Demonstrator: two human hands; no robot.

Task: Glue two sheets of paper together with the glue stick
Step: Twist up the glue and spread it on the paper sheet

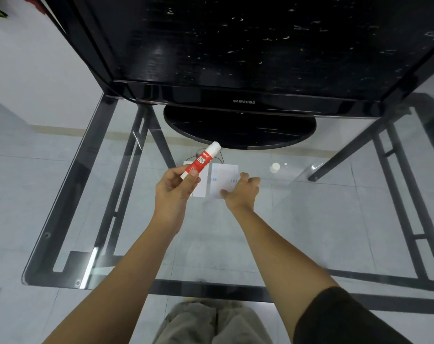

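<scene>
Clearly, the left hand (176, 187) holds the glue stick (201, 163) by its lower end, thumb on the front and the other fingers closed behind it, so the tube points up and away over the glass table (310, 219). A small white round piece, probably the cap (275, 167), lies on the glass to the right, well apart from the hands. The two sheets of paper lie flat side by side, just in front of the monitor base (239, 127): the left sheet (201, 187) is partly hidden behind the left hand, and the right sheet (223, 180) is under the right hand (240, 192), whose fingers are spread and press on its near right corner — it closes on nothing.

I judge the sheets to be very light and thin, and the glass smooth, so they will slide easily — one hand should pin the sheet near an edge while the stick rubs. The stick is stiff and light; the hold low on the tube looks suitable.
</scene>
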